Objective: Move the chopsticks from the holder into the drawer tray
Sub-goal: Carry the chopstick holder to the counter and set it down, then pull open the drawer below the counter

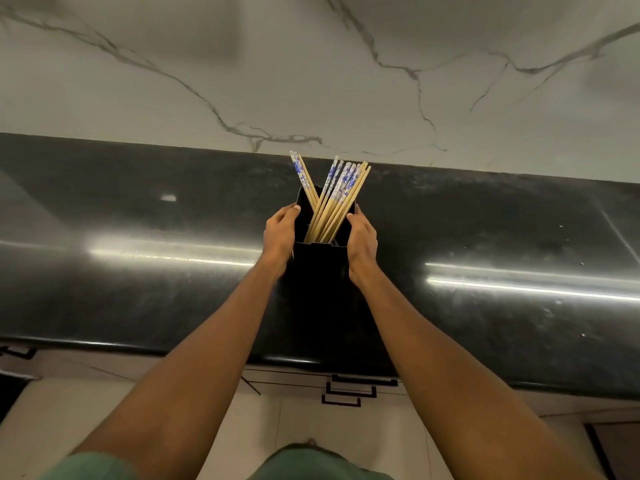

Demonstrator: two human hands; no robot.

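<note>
The black rectangular plastic holder (318, 268) is located at the middle of the glossy black stone worktop (485, 237), between the rear edge and the front edge. Whether its base rests on the worktop cannot be determined, as black merges with black.

The bundle of pale wooden chopsticks with blue-and-white patterned tops (337, 199) stands inside the holder. Most lean to the right; two lean left and cross the others. Their tops project above the holder rim toward the rear edge.

The left hand (278, 233) grips the left wall of the holder, fingers curled over the upper rim. The right hand (362, 240) grips the right wall in the same way. The chopsticks lie between the two hands; neither hand touches them.

The worktop surface to the left and right of the holder is bare. The white veined marble wall (311, 64) rises directly at the rear edge. Below the front edge, black drawer handles (349, 389) are visible.
</note>
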